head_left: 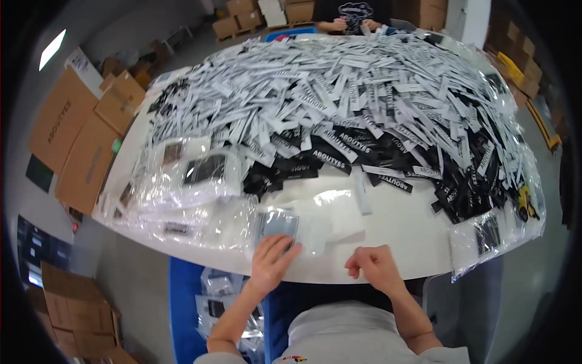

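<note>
My left hand (271, 262) rests at the table's near edge, with its fingers lying over the lower part of a flat grey packet in clear film (279, 223) and its thumb spread to the right. Beside that packet are clear plastic bags (321, 227), partly washed out by glare. Over the table edge to the right, my right hand (377, 267) has its fingers curled in, and nothing shows in them. A single white strip (362, 191) lies beyond it. Past the bags spreads a broad heap of white strips (291, 91), with black strips (333, 151) along its near side.
Stacked clear bags with dark inserts (206, 170) cover the table's left. At right lie another bagged packet (487, 233) and a yellow-and-black tool (526, 203). A blue bin (182, 303) holding packets stands below the edge. Cardboard boxes (85, 139) stand left; another person's hands (339, 24) are opposite.
</note>
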### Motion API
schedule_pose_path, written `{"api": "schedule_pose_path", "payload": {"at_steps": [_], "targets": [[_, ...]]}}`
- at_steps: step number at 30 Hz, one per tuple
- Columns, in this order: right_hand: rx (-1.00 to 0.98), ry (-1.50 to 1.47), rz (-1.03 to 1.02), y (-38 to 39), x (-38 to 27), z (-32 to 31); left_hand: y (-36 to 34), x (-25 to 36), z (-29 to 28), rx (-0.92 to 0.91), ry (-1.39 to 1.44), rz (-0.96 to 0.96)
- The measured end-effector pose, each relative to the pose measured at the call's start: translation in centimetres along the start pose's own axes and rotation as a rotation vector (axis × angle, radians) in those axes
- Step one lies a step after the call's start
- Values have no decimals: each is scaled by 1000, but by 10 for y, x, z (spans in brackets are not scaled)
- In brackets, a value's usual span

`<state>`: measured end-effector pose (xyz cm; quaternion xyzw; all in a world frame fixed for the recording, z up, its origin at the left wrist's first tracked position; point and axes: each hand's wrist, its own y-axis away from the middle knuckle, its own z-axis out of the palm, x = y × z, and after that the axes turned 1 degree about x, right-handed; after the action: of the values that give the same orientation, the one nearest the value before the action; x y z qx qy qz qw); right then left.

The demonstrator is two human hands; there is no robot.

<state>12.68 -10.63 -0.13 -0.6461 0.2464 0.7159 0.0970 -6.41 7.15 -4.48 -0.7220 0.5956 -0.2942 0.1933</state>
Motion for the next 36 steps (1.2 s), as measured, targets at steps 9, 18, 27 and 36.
{"api": "schedule_pose_path", "payload": {"at_steps": [9,18,27,36], "targets": [[61,-203,-187,19,-6,-23,-44,66,-15,-17,-189,268],[173,614,-835,29,-26,-52,-93,124,30,-12,652,-246],[506,829,-1101,31,-6,-57,-65,113,42,52,273,-234],[10,514,-928,60,-28,-53,-83,138,-49,-301,146,147]]}}
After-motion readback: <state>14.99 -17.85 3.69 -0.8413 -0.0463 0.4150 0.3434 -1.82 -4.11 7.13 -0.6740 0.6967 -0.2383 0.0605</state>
